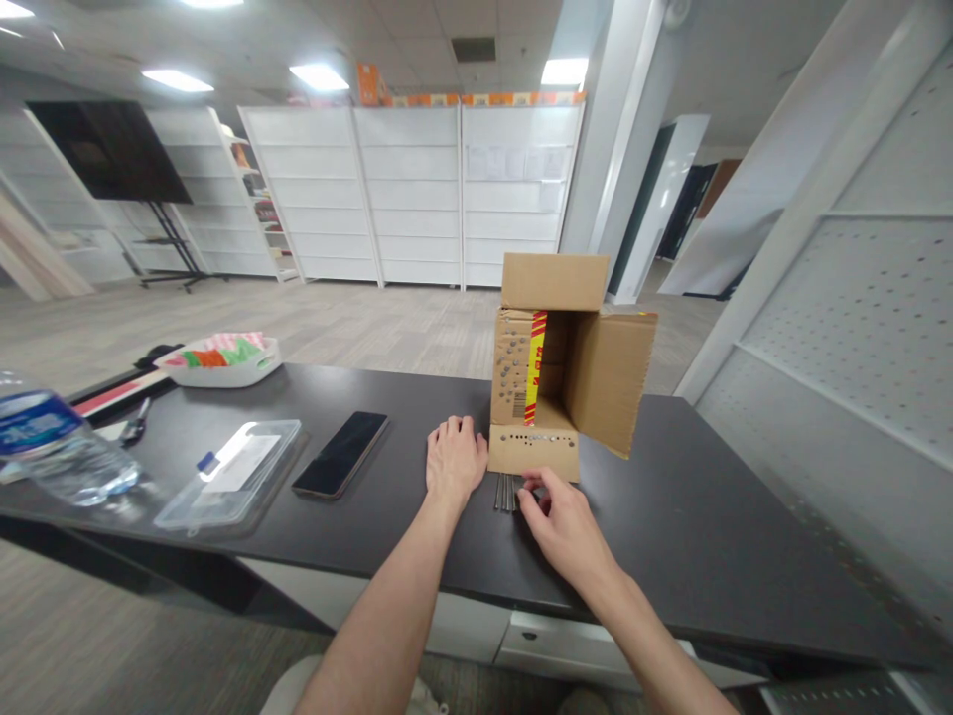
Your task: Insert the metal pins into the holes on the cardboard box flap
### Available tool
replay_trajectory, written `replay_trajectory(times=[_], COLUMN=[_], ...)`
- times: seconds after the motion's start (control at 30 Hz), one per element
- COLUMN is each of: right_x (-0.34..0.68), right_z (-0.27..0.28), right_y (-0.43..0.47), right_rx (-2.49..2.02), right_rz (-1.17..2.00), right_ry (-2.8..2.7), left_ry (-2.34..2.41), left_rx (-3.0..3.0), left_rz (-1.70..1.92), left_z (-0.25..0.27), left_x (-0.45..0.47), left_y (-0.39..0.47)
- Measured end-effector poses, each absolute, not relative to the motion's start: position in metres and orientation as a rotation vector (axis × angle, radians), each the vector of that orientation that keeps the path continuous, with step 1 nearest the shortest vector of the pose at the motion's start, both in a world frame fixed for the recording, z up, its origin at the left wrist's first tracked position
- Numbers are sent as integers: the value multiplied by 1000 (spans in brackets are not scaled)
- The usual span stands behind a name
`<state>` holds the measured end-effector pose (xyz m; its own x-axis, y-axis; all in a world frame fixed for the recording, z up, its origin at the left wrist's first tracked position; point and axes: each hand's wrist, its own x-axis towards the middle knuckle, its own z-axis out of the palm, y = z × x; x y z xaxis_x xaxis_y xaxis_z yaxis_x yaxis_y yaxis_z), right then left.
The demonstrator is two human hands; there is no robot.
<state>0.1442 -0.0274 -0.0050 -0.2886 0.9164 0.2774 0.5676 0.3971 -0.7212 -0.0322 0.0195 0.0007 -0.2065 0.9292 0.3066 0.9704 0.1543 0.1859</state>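
Note:
My left hand lies palm down on the dark table, its fingers stretched out flat beside the cardboard box. The box stands with its mouth facing me, its flaps folded out; small round metal heads and holes dot its left side and front flap. Several thin metal nails or screws lie side by side in front of that flap. At the right end of this row is my right hand, thumb and fingers curled close together. Whatever its fingertips hold, if anything, is hidden.
Left of my hands lie a phone and a clear plastic case. A water bottle and a white basket with colourful contents are further left. A perforated white panel rises at the right.

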Motion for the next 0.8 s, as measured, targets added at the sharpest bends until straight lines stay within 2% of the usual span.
replay_trajectory(times=[0.37,0.8], right_x=[140,131], right_z=[-4,-5], right_y=[19,13], right_rx=[-1415,-1568], right_rz=[604,432], right_ry=[-1880,-1906], left_ry=[-2288,-2289], left_rx=[-1898,-1890], left_rz=[-525,-535], left_z=[0,-2], left_x=[-32,-32], left_y=[20,21])
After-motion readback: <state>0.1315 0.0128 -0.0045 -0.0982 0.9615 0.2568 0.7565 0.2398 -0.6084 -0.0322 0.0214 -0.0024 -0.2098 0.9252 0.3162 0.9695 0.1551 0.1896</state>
